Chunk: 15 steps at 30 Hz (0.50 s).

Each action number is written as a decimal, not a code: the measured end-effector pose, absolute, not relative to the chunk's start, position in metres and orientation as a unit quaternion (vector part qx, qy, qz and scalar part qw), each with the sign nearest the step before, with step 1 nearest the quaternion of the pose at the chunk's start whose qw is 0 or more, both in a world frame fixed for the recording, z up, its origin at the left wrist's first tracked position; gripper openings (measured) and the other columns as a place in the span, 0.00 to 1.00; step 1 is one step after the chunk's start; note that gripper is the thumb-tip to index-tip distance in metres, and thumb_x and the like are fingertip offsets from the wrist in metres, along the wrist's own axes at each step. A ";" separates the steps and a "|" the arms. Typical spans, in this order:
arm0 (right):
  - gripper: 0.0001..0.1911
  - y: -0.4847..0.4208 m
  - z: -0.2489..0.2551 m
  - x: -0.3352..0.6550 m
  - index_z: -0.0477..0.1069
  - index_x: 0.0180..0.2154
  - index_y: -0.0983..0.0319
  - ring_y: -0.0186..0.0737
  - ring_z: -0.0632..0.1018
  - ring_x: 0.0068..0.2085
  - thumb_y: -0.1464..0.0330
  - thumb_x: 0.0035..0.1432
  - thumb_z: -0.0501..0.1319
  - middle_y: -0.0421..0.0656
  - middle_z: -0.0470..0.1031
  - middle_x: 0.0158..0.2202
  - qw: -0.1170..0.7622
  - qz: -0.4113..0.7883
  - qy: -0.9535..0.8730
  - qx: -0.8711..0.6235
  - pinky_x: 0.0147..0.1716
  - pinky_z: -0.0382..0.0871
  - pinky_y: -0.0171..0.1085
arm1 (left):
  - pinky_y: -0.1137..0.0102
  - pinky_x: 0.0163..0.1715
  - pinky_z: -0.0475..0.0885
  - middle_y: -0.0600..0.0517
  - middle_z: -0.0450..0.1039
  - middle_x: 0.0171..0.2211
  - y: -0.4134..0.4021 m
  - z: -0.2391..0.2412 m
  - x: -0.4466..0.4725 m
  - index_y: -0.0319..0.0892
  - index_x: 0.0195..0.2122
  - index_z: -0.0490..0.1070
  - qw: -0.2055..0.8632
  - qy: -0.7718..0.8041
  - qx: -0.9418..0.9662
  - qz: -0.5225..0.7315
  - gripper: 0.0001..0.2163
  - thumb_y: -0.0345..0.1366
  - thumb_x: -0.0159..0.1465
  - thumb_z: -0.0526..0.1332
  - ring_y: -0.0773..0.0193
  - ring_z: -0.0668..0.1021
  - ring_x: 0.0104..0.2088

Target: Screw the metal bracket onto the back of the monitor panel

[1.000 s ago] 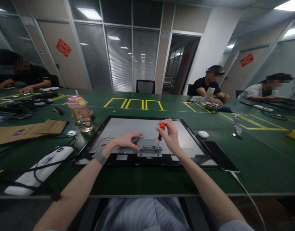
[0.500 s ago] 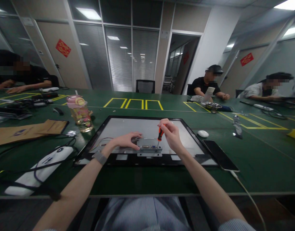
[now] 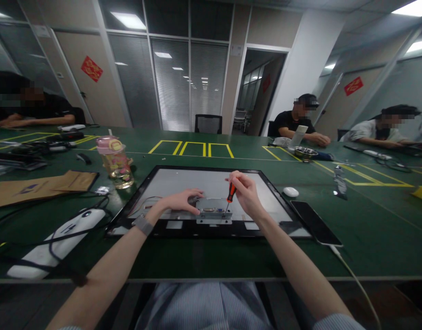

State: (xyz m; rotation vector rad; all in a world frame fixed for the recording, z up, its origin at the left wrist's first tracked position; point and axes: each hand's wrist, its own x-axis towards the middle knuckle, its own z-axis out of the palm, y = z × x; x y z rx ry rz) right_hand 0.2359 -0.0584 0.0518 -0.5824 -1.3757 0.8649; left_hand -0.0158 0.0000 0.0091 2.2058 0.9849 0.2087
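Observation:
A flat display panel [image 3: 262, 192] with a black frame lies in front of me, grey back up. Near its front edge stands a metal bracket [image 3: 214, 220] with video ports along it. My left hand [image 3: 181, 201] grips the bracket's left end between thumb and fingers. In my right hand [image 3: 245, 192] is an orange and black screwdriver [image 3: 232, 192], held upright with a slight tilt. Its tip meets the bracket near the right-hand port; the exact contact is too small to make out.
Left of the panel are a pink-lidded bottle [image 3: 116, 165], a brown paper bag [image 3: 42, 188] and a white power strip [image 3: 59, 243] with black cables. A phone [image 3: 315, 222] on a cable and a white case [image 3: 290, 191] lie right. Several people sit across the table.
The top of the screwdriver has shifted slightly right with my right hand, so it leans more. My left hand keeps its hold on the bracket.

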 end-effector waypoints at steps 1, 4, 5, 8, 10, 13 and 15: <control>0.12 -0.059 0.052 0.236 0.74 0.30 0.56 0.39 0.74 0.34 0.55 0.53 0.66 0.40 0.72 0.30 0.643 0.395 -0.601 -0.264 0.37 0.72 0.40 | 0.53 0.66 0.47 0.50 0.53 0.67 0.000 0.009 -0.016 0.51 0.57 0.66 0.351 0.381 0.852 0.081 0.35 0.53 0.49 0.69 0.49 0.50 0.68; 0.16 -0.058 0.052 0.237 0.74 0.42 0.56 0.39 0.77 0.34 0.54 0.57 0.63 0.41 0.75 0.30 0.624 0.425 -0.600 -0.265 0.38 0.72 0.41 | 0.53 0.67 0.46 0.51 0.53 0.67 -0.001 0.011 -0.015 0.51 0.57 0.66 0.355 0.381 0.850 0.081 0.35 0.53 0.49 0.70 0.48 0.49 0.68; 0.16 -0.058 0.052 0.237 0.74 0.43 0.57 0.39 0.77 0.34 0.54 0.58 0.61 0.41 0.76 0.30 0.623 0.421 -0.606 -0.260 0.39 0.72 0.41 | 0.53 0.67 0.46 0.51 0.53 0.67 -0.002 0.011 -0.015 0.51 0.57 0.66 0.355 0.383 0.849 0.080 0.35 0.53 0.49 0.70 0.48 0.49 0.69; 0.15 -0.055 0.050 0.238 0.74 0.41 0.57 0.41 0.78 0.36 0.55 0.63 0.56 0.42 0.77 0.32 0.621 0.381 -0.634 -0.258 0.41 0.71 0.42 | 0.53 0.67 0.46 0.51 0.53 0.67 -0.004 0.014 -0.014 0.51 0.57 0.66 0.354 0.392 0.846 0.074 0.35 0.53 0.49 0.70 0.48 0.49 0.69; 0.15 -0.055 0.048 0.239 0.73 0.42 0.57 0.42 0.78 0.38 0.56 0.64 0.55 0.43 0.77 0.34 0.616 0.355 -0.653 -0.260 0.41 0.71 0.42 | 0.54 0.67 0.46 0.51 0.53 0.67 -0.005 0.015 -0.013 0.51 0.57 0.66 0.349 0.393 0.848 0.072 0.35 0.53 0.49 0.69 0.49 0.49 0.68; 0.14 -0.057 0.048 0.240 0.73 0.46 0.56 0.41 0.77 0.38 0.59 0.65 0.55 0.42 0.76 0.35 0.600 0.317 -0.683 -0.272 0.41 0.69 0.42 | 0.55 0.67 0.46 0.50 0.52 0.67 -0.005 0.015 -0.013 0.49 0.58 0.65 0.345 0.395 0.849 0.068 0.35 0.53 0.50 0.69 0.49 0.49 0.69; 0.11 -0.058 0.048 0.239 0.74 0.44 0.56 0.41 0.75 0.38 0.61 0.63 0.58 0.42 0.74 0.35 0.600 0.274 -0.693 -0.289 0.40 0.68 0.42 | 0.55 0.67 0.47 0.50 0.52 0.67 -0.004 0.014 -0.014 0.49 0.59 0.64 0.345 0.395 0.848 0.069 0.36 0.53 0.50 0.69 0.49 0.49 0.69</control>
